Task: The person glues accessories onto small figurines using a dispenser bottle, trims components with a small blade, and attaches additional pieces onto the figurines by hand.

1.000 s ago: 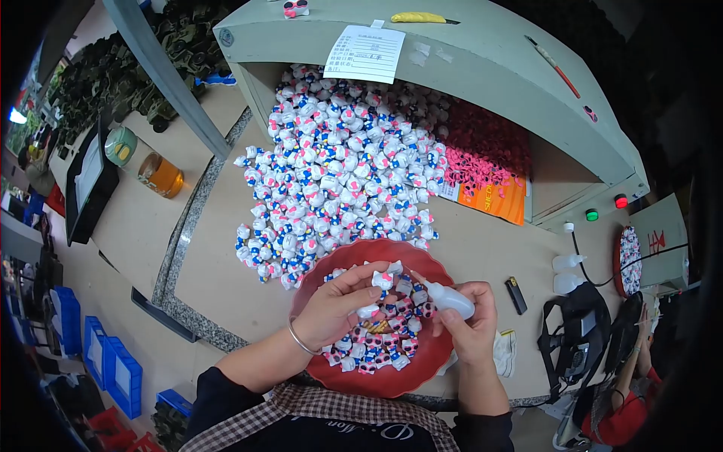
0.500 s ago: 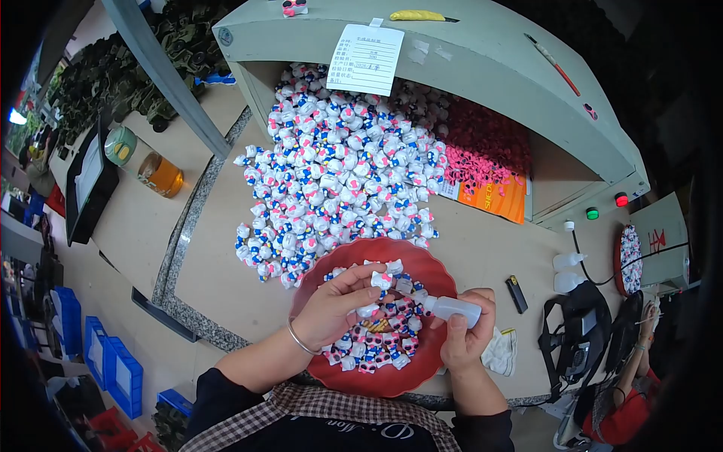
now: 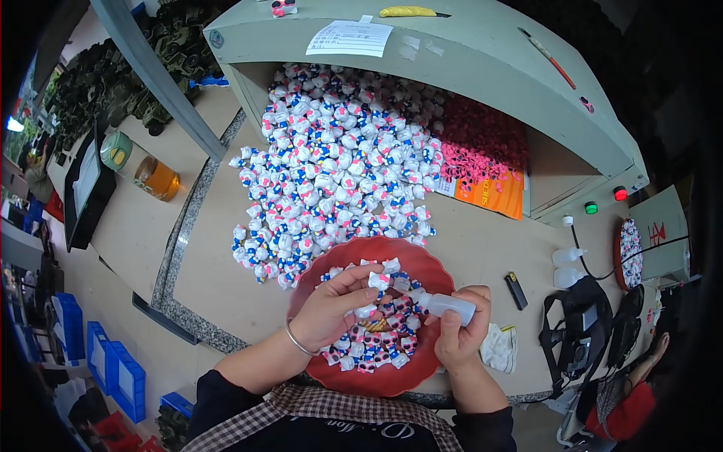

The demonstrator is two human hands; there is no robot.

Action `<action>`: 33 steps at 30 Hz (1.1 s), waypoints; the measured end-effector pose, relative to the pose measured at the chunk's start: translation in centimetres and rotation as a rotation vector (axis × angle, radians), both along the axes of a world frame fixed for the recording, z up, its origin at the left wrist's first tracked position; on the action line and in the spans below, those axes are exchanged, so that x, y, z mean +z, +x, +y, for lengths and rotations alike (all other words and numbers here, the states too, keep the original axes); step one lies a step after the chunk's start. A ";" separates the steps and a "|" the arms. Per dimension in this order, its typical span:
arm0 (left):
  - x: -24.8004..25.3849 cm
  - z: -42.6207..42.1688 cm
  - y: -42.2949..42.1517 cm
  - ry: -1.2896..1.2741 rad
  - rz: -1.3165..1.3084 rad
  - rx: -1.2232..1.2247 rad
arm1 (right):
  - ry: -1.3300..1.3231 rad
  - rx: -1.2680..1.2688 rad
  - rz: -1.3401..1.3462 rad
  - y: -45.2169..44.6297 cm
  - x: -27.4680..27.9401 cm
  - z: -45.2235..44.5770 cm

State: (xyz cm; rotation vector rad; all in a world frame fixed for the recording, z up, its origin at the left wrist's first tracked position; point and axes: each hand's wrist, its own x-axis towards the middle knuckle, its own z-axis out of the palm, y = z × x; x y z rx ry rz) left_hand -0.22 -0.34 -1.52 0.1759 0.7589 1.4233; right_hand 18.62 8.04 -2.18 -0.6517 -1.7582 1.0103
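Grasping the bottle [image 3: 454,307], our right hand [image 3: 463,335] has swung it flatter since a second ago, its tip nearer the figure [image 3: 379,281] our left hand [image 3: 325,310] pinches over the bowl [image 3: 428,267]; beyond, the paper [image 3: 349,38] has lifted.

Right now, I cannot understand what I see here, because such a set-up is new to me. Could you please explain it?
There is no machine: these are a person's own bare hands, seen by a head-worn camera that looks forward and down. The left hand holds a small white figure at its fingertips. The right hand holds a squeeze bottle, pointing toward that figure. Beneath them is a red bowl with more figures. Beyond it, a large heap of figures lies on the table, reaching into a grey-green cabinet.
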 end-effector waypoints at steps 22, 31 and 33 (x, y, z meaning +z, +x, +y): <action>0.0 -0.2 -0.1 0.018 -0.052 -0.031 | -0.021 -0.078 -0.022 -0.3 0.1 -0.5; 0.1 0.0 0.0 0.024 -0.029 -0.041 | 0.045 -0.069 -0.066 -0.2 -0.2 -0.4; 0.1 0.0 0.0 0.023 -0.039 -0.043 | 0.048 -0.065 -0.071 -0.1 -0.2 -0.4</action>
